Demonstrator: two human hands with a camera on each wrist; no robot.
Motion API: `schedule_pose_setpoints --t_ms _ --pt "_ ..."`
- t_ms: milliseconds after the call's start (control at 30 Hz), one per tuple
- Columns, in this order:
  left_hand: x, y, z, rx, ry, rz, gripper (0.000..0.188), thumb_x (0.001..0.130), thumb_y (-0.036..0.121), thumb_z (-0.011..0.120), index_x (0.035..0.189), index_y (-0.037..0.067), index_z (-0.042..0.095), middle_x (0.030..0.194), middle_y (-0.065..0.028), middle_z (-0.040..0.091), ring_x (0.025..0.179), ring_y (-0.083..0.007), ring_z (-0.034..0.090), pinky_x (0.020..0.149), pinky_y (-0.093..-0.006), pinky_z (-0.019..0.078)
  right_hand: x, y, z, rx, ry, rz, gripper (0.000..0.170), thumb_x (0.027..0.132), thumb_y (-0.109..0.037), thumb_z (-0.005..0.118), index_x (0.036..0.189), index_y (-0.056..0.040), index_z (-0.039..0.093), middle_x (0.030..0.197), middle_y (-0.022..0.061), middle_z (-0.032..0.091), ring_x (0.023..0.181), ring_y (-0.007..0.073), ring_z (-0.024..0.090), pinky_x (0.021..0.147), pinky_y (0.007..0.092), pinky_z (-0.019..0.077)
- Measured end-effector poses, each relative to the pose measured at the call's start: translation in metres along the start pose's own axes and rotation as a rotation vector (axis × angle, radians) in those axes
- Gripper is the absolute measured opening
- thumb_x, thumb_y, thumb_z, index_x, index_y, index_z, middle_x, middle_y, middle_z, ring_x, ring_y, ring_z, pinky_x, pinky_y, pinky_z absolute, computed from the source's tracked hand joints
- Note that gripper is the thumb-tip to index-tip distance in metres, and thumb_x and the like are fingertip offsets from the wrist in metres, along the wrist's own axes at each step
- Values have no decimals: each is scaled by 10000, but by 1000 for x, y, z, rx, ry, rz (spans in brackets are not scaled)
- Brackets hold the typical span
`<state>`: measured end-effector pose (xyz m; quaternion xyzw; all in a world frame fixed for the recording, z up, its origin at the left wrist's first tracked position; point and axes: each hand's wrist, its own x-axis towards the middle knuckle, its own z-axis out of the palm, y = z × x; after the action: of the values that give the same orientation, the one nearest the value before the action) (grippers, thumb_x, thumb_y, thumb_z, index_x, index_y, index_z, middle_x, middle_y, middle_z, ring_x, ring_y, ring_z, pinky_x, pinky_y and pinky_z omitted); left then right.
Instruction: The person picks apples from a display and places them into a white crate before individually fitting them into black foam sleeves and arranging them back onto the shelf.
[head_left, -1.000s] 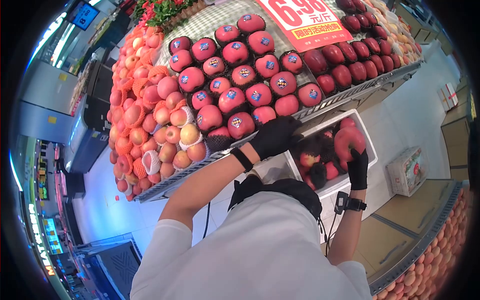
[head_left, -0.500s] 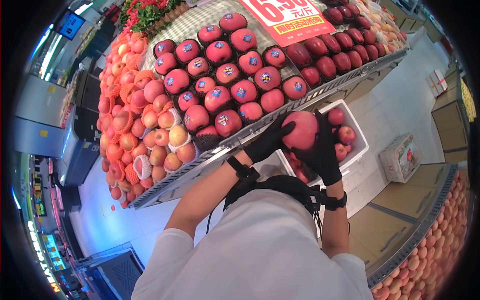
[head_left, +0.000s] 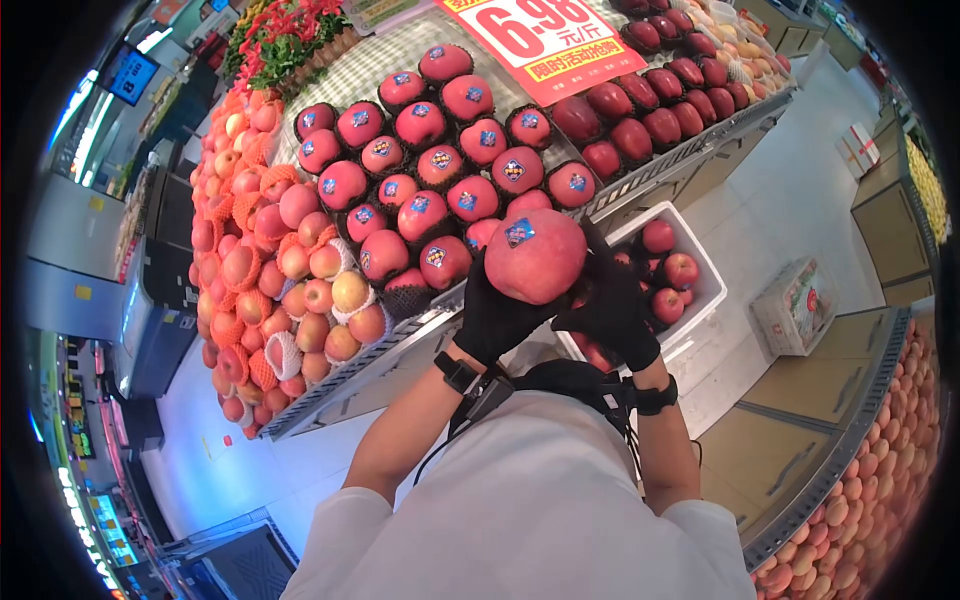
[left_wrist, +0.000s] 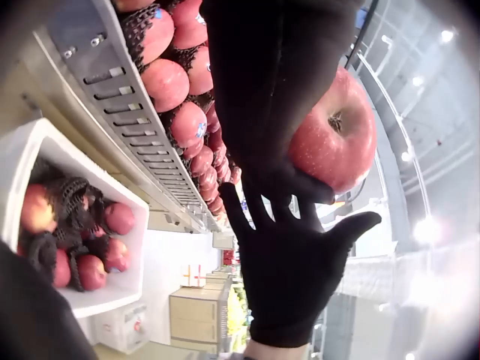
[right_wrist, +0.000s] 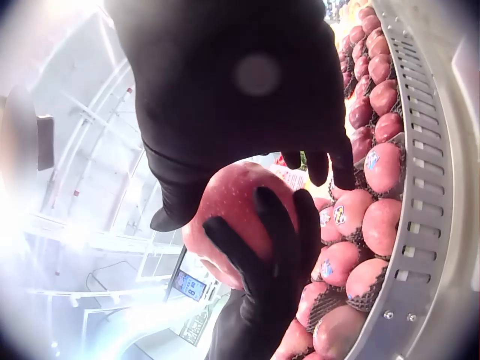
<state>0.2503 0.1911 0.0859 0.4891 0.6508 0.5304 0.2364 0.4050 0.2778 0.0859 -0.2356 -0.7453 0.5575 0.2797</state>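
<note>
A large red apple (head_left: 537,258) with a blue sticker is held up in front of the body by my black-gloved left hand (head_left: 495,322). In the right wrist view, the left fingers (right_wrist: 279,229) curl round the apple's side. My right hand (head_left: 617,312), also gloved in black, is beside the apple; its fingers are spread in the left wrist view. Stickered apples (head_left: 421,214) in dark foam nets stand in rows on the display just beyond the hands. Below the right hand is a white foam box (head_left: 703,312) with several loose apples (head_left: 668,305) and dark nets inside.
A slotted metal rail (right_wrist: 414,187) edges the display. Loose apples (head_left: 300,262), some in orange or white nets, pile at the left. Dark red apples (head_left: 662,127) and a price sign (head_left: 545,45) are farther back. A printed carton (head_left: 797,308) stands on the floor at right.
The right hand lifted the apple out of the foam box, and both hands met on it. The apple then moved left and up into the left hand, its sticker now showing; the right fingers have loosened.
</note>
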Motion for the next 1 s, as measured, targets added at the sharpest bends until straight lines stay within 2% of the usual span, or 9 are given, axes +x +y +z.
schedule_pose_setpoints --t_ms 100,300,400,500,567,667,733,833,1000 --pt "-5 10 -3 -93 -34 8 739 618 393 901 1183 39 582 1166 -96 658 1070 -221 640 938 -373 496 8 -3 13 51 73 -70 1235 560 -232 947 1521 -63 190 1463 174 382 1345 274 419 1048 413 433" --pt "-10 2 -13 381 -54 133 506 735 214 826 1159 42 612 1105 -80 688 1020 -210 664 884 -346 523 3 -18 -1 114 -16 -32 1146 618 -122 892 1521 -60 189 1505 147 339 1374 254 379 1091 396 395" --pt "-16 -18 -13 38 -110 2 591 764 266 802 1256 50 556 1228 -113 632 1138 -229 609 948 -374 497 2 20 -3 281 59 16 982 665 -65 839 1484 -55 297 1422 137 447 1308 227 457 1014 376 447" --pt "-15 -20 -10 -1394 -82 -490 688 802 313 761 1368 69 456 1364 -125 527 1279 -263 498 1021 -409 445 -1 67 -5 204 50 224 782 735 -97 794 1412 -40 406 1302 140 538 1200 210 532 897 379 478" --pt "-13 -23 -6 -1168 -121 -308 818 795 326 767 1454 100 339 1420 -114 449 1322 -282 438 1057 -426 414 -14 97 5 4 101 25 660 787 -136 760 1367 -32 462 1238 150 576 1136 210 567 828 394 485" --pt "-1 -21 -14 -648 -142 -12 821 800 283 765 1471 105 326 1407 -108 446 1295 -267 455 1041 -414 429 -17 96 14 356 136 73 574 882 -234 680 1368 -38 445 1268 132 560 1144 239 564 885 410 497" --pt "8 -18 -22 -373 -130 10 765 804 243 764 1441 91 367 1370 -104 477 1245 -250 498 1000 -396 461 -6 34 15 1601 153 341 607 876 -271 691 1375 -47 428 1301 118 539 1168 246 547 940 408 491" --pt "12 1 -25 -181 -67 -176 577 826 107 664 1351 26 439 1333 -137 500 1132 -233 584 943 -343 491 3 35 10 1194 253 226 702 839 -311 730 1402 -59 395 1361 121 493 1233 259 504 1010 411 455" --pt "9 -15 -16 -489 -92 -214 645 865 153 695 1420 59 382 1367 -115 477 1217 -230 525 943 -374 507 18 18 8 318 357 146 758 830 -340 737 1433 -68 366 1405 156 450 1286 288 470 1046 412 425"
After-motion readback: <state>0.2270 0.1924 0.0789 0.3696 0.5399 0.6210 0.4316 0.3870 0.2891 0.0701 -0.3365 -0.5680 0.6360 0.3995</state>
